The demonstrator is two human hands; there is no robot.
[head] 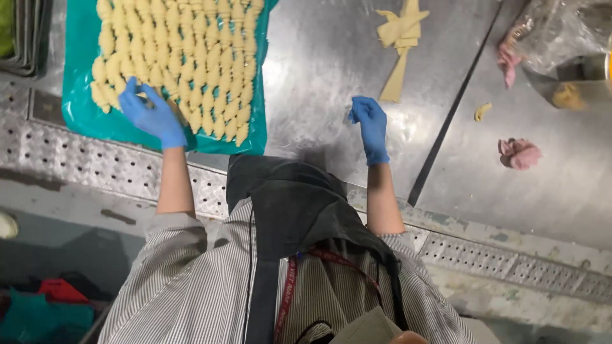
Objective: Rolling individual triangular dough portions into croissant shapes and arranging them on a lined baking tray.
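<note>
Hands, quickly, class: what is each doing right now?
Left hand: open, fingers resting on the dough pieces.
Right hand: holds nothing, loosely curled above the steel table.

brushed, faintly glossy steel table [331,70] | glossy teal plastic sheet [80,70] | matt pale yellow dough twists [185,57] | smooth blue rubber gloves [153,114]

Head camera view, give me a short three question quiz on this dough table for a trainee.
1. True or false: the left hand rests on the rolled dough pieces on the teal sheet.
2. What colour are the gloves?
3. Which lies nearest the right hand? A) dough strips B) pink wad C) metal scoop

Key: 1 true; 2 blue; 3 A
</note>
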